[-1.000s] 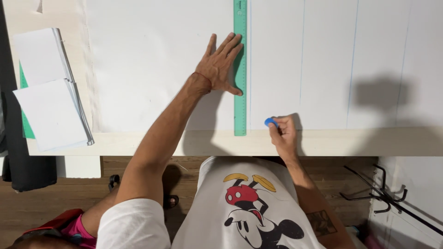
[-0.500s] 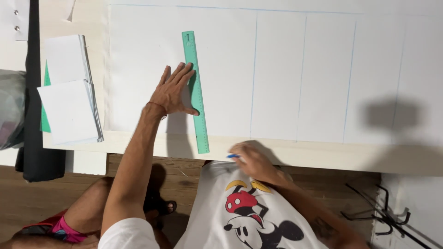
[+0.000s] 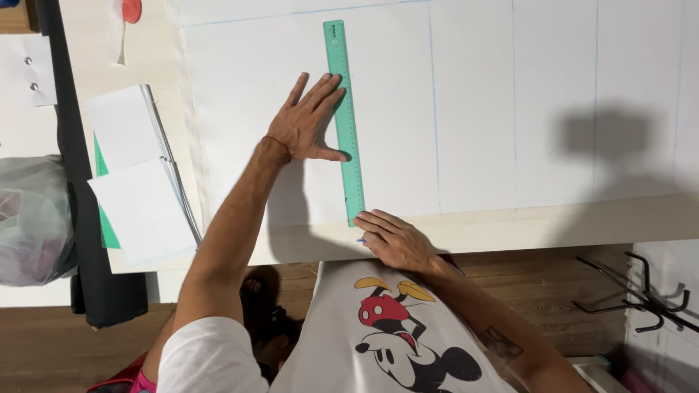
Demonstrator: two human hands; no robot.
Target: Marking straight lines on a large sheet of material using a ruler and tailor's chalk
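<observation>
The green ruler (image 3: 344, 120) lies flat on the large white sheet (image 3: 510, 109), with its long side running away from the person and its near end just at the near edge of the sheet; all places below are told from this ruler.

The left hand (image 3: 307, 125) lies flat on the sheet, touching the left edge of the ruler about its middle; the fingers (image 3: 320, 89) are spread and stretched, the fingertips reach the ruler's edge, and the thumb presses against the same edge lower down; it grips nothing, it only presses down.

The right hand (image 3: 397, 240) rests at the near end of the ruler, on the pale table edge (image 3: 582, 222); its fingers are pressed together and bent forward, touching the ruler's end; a small blue thing (image 3: 360, 239) (only a tip of it shows) peeks out under the fingers, and I cannot tell surely how it is held.

To the right of the ruler, thin blue lines (image 3: 435, 109) run on the sheet parallel to it; far to the left of the ruler lies a stack of white papers (image 3: 138, 182) with a green sheet under it, and further left a grey plastic bag (image 3: 29, 218).
</observation>
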